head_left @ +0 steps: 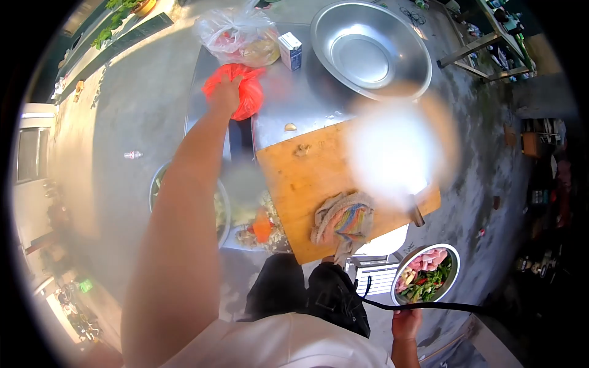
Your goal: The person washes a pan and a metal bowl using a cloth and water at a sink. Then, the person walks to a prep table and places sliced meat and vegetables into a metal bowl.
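My left hand (pixel 226 93) reaches out to a red plastic bag (pixel 250 93) on the metal table, its fingers closed on the bag's top; what is inside the bag is hidden. Low on the right, my right hand (pixel 407 323) grips the near rim of a metal bowl (pixel 458 267). Pink raw meat (pixel 429 260), green vegetables (pixel 434 283) and a bit of red lie in that bowl. Its fingers are partly hidden beneath the rim.
A wooden cutting board (pixel 288 178) carries a crumpled cloth (pixel 343 222) and a dark handle (pixel 417 214); bright glare covers its right side. Behind stand a large metal basin (pixel 399 49), a small carton (pixel 291 52) and a clear plastic bag (pixel 236 34). A black cord (pixel 442 306) crosses near the bowl.
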{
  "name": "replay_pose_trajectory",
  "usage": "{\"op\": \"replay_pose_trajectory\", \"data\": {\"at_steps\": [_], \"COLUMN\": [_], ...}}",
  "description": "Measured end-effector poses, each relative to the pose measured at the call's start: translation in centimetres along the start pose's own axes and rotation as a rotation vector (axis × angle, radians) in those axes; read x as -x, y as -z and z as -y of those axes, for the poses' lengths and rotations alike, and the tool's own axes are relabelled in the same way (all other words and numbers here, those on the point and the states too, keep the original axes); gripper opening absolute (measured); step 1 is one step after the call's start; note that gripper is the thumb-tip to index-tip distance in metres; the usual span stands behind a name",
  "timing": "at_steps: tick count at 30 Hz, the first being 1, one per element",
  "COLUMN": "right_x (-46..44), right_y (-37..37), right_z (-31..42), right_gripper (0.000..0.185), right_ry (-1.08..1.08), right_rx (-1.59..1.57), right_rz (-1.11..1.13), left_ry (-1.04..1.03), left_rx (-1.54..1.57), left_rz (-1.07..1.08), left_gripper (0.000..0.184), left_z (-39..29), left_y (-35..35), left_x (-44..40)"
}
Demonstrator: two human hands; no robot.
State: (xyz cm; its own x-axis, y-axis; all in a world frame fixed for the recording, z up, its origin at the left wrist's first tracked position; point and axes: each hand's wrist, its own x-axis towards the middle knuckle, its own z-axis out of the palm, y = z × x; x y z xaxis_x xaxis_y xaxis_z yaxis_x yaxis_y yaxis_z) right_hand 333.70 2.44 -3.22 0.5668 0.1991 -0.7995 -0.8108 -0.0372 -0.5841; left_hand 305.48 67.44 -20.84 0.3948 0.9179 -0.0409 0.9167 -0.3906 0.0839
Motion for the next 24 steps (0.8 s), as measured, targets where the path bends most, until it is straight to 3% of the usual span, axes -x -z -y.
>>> {"op": "replay_pose_trajectory", "data": {"at_steps": [4, 8, 14, 16, 24], "right_x": [-0.7, -1.7, -2.0, -2.0, -2.2], "right_y": [0.0, -0.3, -1.9, -2.5, -3.0], "right_z": [0.2, -0.4, -0.3, 0.0, 0.5], "right_gripper": [0.029, 0.031, 0.037, 0.038, 0.041], "right_ry": [0.029, 0.018, 0.01, 0.02, -0.05], "right_rx": [0.071, 0.002, -0.015, -0.006, -0.013], "right_rz": [0.041, 0.016, 0.074, 0.09, 0.131], "left_ry": [0.077, 0.004, 0.252, 0.412, 0.341], "left_rx": [-0.099, -0.118, 0.41, 0.847, 1.296], "left_rz": [0.081, 0.019, -0.179, -0.127, -0.09], "left_gripper": [0.031, 0.022, 0.012, 0.01, 0.011], "left_z": [-0.4, -0.1, -2.4, -3.7, -11.2], "left_y": [0.3, 2.3, 6.8, 7.8, 5.4], "left_x": [-0.8, -0.5, 1.9, 2.0, 2.1]}}
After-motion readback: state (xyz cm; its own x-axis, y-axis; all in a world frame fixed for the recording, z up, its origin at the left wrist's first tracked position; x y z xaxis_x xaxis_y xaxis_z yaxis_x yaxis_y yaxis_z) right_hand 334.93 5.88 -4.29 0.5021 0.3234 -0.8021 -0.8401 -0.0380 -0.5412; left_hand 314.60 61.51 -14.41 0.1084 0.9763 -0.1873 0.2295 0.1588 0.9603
